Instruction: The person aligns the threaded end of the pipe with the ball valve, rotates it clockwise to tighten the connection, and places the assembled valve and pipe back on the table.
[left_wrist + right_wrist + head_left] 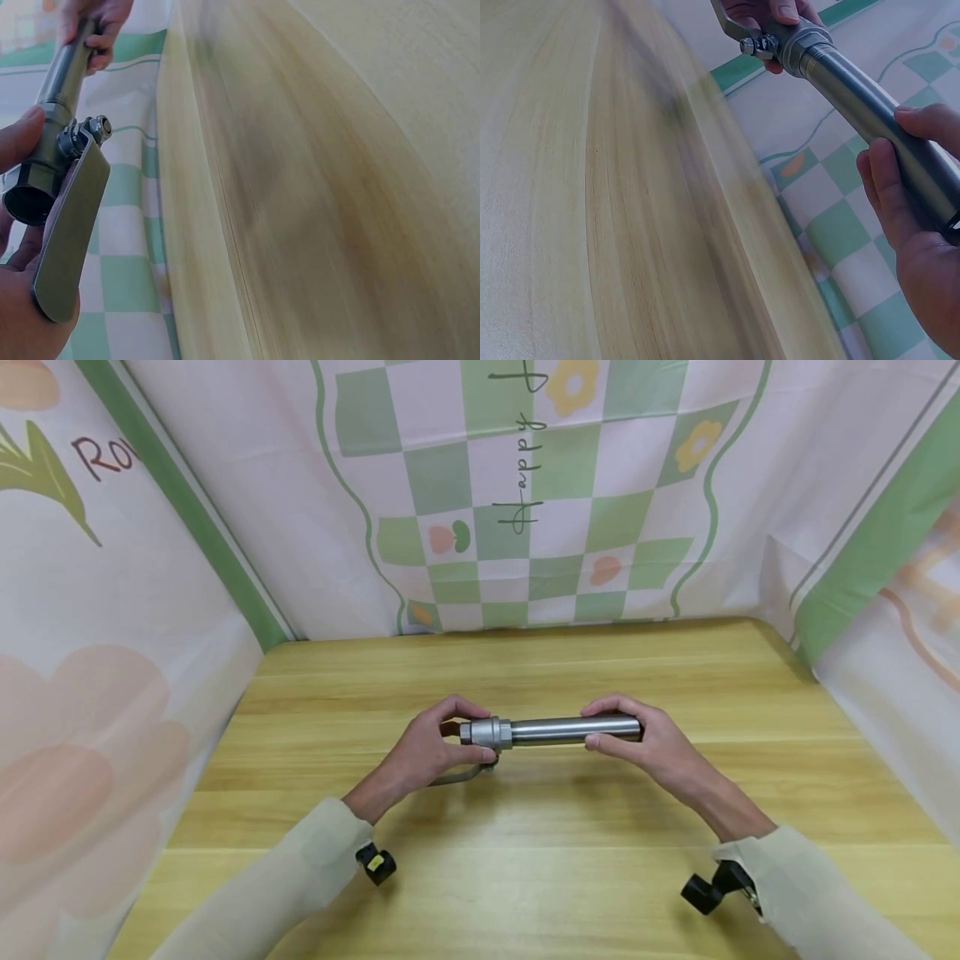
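Note:
A metal ball valve (486,732) with a flat lever handle (73,232) is joined end to end with a smooth steel pipe (551,729). Threads on the pipe show at the joint in the right wrist view. My left hand (427,747) grips the valve body between thumb and fingers, the lever hanging on the near side. At the pipe's far right end, my right hand (652,743) holds the tube with the thumb in front and fingers behind. Both parts are held level above the table. The valve's open end (28,204) faces left.
The wooden table (495,877) extends under both hands. Printed cloth (555,510) with green checks hangs behind it, and more cloth stands at the left and right sides. A small black camera (375,863) sits on the left wrist, another (708,889) on the right.

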A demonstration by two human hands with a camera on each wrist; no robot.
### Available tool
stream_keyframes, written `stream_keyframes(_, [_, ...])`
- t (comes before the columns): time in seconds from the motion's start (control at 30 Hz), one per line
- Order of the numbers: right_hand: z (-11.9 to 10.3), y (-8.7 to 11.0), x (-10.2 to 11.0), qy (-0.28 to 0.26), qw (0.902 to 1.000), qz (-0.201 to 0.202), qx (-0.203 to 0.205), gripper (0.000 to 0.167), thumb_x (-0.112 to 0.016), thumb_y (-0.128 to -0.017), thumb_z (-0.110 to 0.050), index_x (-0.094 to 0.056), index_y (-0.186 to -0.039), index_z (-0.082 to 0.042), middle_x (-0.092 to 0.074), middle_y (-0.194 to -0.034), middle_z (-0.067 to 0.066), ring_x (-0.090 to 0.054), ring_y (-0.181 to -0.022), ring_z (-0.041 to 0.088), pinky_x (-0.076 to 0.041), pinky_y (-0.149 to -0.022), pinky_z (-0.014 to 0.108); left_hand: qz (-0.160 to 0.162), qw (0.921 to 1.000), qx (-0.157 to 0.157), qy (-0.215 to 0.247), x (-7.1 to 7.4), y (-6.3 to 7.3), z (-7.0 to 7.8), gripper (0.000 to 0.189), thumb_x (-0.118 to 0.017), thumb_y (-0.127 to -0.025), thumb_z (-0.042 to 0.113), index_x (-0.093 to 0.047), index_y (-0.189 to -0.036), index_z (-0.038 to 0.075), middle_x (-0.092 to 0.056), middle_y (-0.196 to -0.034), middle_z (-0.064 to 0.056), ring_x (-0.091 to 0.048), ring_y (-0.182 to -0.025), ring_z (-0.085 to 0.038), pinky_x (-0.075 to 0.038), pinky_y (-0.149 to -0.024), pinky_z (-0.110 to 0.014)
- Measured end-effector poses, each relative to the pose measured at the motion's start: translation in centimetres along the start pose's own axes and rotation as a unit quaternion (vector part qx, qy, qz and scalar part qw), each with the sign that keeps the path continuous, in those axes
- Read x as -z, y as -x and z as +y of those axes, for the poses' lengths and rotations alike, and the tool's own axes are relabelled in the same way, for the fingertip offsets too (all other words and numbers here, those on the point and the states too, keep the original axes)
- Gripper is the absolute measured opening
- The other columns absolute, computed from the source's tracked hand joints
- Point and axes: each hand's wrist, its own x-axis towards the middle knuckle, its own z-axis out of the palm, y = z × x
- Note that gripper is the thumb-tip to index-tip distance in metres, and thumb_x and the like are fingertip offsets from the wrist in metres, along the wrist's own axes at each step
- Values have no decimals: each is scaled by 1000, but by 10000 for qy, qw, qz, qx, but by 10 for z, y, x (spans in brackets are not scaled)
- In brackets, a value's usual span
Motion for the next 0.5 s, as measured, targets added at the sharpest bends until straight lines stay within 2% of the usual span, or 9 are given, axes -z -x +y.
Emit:
stream_keyframes(0.27, [2,0,-1,-42,10000,58,-11,33,-73,-107,-19,-66,-135,-3,-69,-128,19,-78,-104,18,-63,-93,31,-8,10000,-17,-4,-1,0,-1,48,-92,-90,15,-69,-131,17,-67,-141,-6,-67,-115,-28,-58,-91,-35])
stream_keyframes(0.37, [2,0,-3,-61,9999,85,-66,33,-72,-108,-21,-67,-135,-2,-70,-126,20,-78,-103,18,-63,-93,29,-17,10000,-18,24,-1,0,-1,47,-92,-90,14,-69,-131,17,-67,-141,-6,-67,-115,-28,-58,-91,-35])
stream_keyframes(0.5, [1,1,-4,-163,9998,39,-102,34,-72,-108,-21,-64,-136,-3,-68,-129,16,-76,-105,20,-62,-93,29,-33,10000,-38,14,-1,-1,-1,47,-92,-89,14,-69,-131,17,-67,-140,-6,-67,-114,-28,-57,-91,-35])
